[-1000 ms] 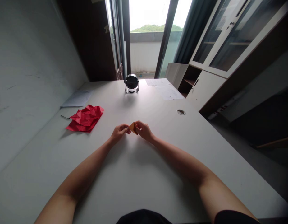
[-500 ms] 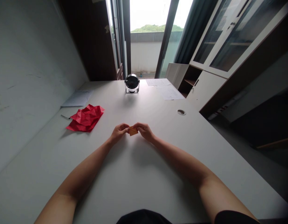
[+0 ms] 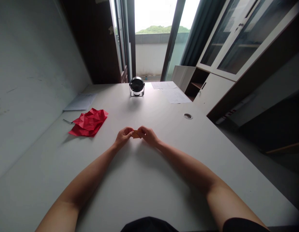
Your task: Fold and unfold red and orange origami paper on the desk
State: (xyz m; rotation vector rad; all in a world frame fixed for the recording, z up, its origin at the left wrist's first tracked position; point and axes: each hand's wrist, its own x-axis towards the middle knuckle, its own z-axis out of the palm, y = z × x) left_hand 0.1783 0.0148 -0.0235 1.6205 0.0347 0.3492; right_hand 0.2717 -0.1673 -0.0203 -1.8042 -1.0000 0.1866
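A small piece of folded orange paper (image 3: 136, 135) is held between my two hands above the middle of the white table. My left hand (image 3: 124, 136) pinches its left edge between thumb and fingers. On the other side, my right hand (image 3: 148, 135) grips the right part, its fingers and thumb covering that portion. The paper's fold lines are too small to make out. To the left lies a creased sheet of red paper (image 3: 90, 122) with raised facets, apart from both hands.
A round black device on a silver stand (image 3: 136, 86) stands at the table's back. Printed sheets (image 3: 177, 96) lie back right, beside a round cable hole (image 3: 188, 116). More papers (image 3: 79, 102) lie by the left wall. A thin dark cord (image 3: 67, 121) sticks out beside the red paper.
The right hand has shifted slightly left and covers more of the orange paper. Less of the paper's face shows now. The left hand has barely moved.
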